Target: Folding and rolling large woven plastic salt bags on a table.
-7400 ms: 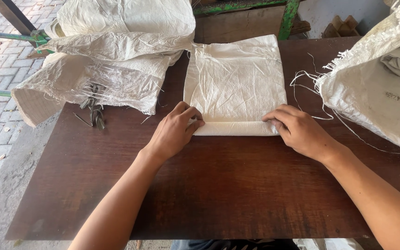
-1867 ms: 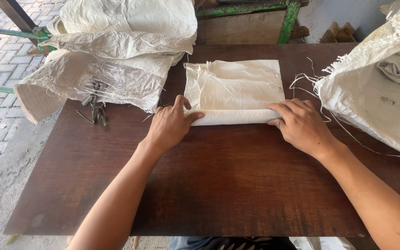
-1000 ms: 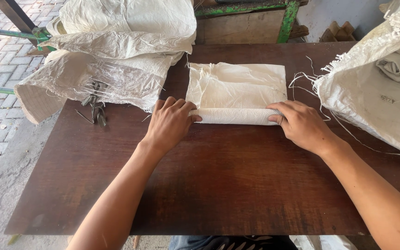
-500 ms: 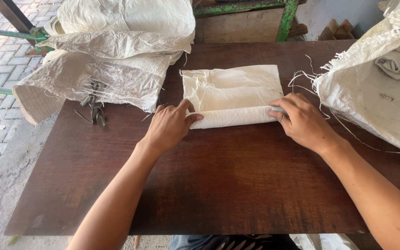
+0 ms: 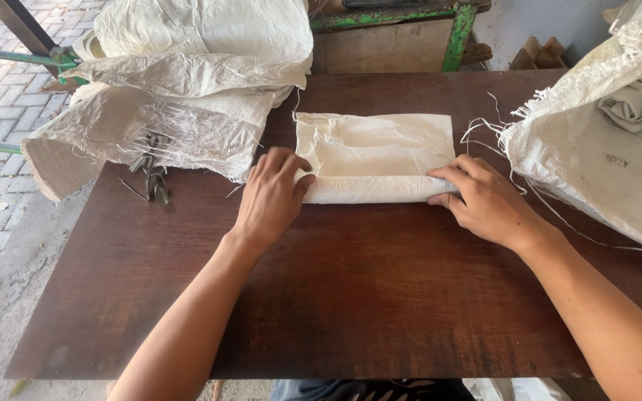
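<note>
Both hands are working one white woven sack (image 5: 374,156), lying flat near the far middle of a dark wooden table (image 5: 351,297). Its near edge is turned up into a tight roll (image 5: 380,189), running left to right.

The left hand (image 5: 270,197) is pressing on the roll's left end, fingers close together and curled over it, thumb (image 5: 304,183) reaching along the roll's front. The right hand (image 5: 484,200) is sitting on the right end, fingers slightly spread, tips lying along the top and side of the roll. Neither hand is lifting anything; both are bearing down. One hand at each end is likely what is keeping the roll even across its width and stopping the stiff weave from springing open.

The unrolled part of the sack is stretching away from the person, smooth apart from some creasing at the far left corner.

A heap of empty sacks (image 5: 187,82) is slumping over the far left corner of the table, just beside the left hand but apart from it. Scissors (image 5: 154,174) are lying by that heap's lower edge. On the right, a large frayed sack (image 5: 596,156) is standing open, loose threads trailing toward the right hand; rolled sacks (image 5: 637,100) are showing inside its mouth, within easy reach.
</note>
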